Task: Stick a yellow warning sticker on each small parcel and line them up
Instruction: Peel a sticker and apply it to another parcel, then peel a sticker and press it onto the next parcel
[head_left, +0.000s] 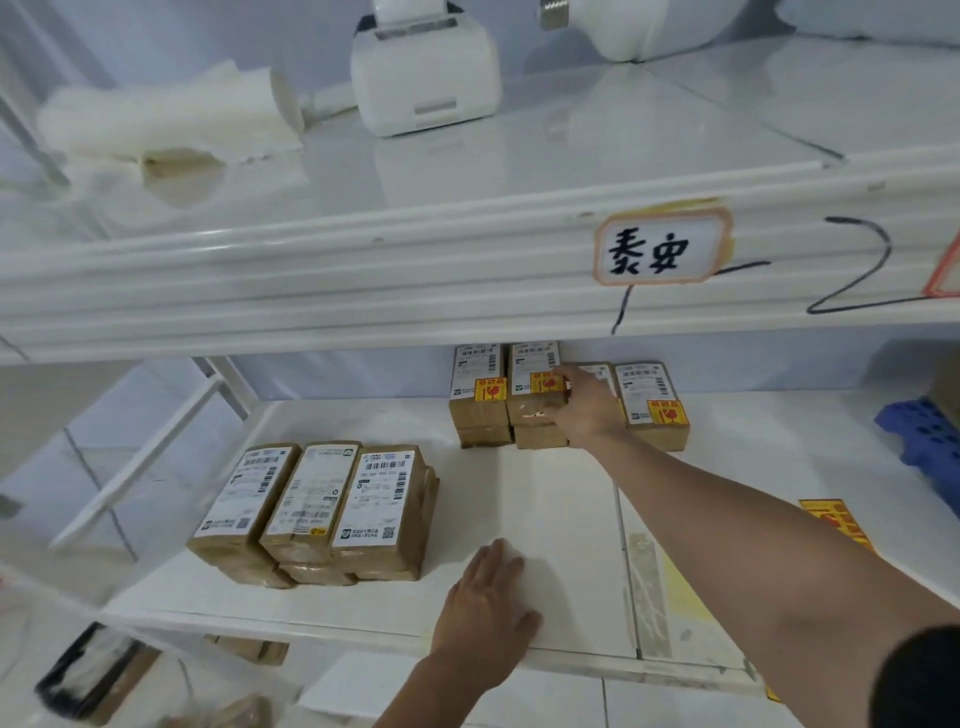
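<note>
The small brown taped parcel (535, 402) stands in the row at the back edge of the white shelf (545, 499). The right hand (587, 408) touches its yellow warning sticker (543, 383); pressing or gripping, I cannot tell. The left hand (485, 613) lies flat and relaxed by the front edge, and next the bare brown parcels (317, 509) front-left likely need stickers.

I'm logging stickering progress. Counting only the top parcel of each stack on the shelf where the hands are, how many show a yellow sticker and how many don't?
Top parcels with a yellow sticker: 3
Top parcels without one: 3
Top parcel half hidden by the right hand, cannot tell: 1
Total: 7
</note>
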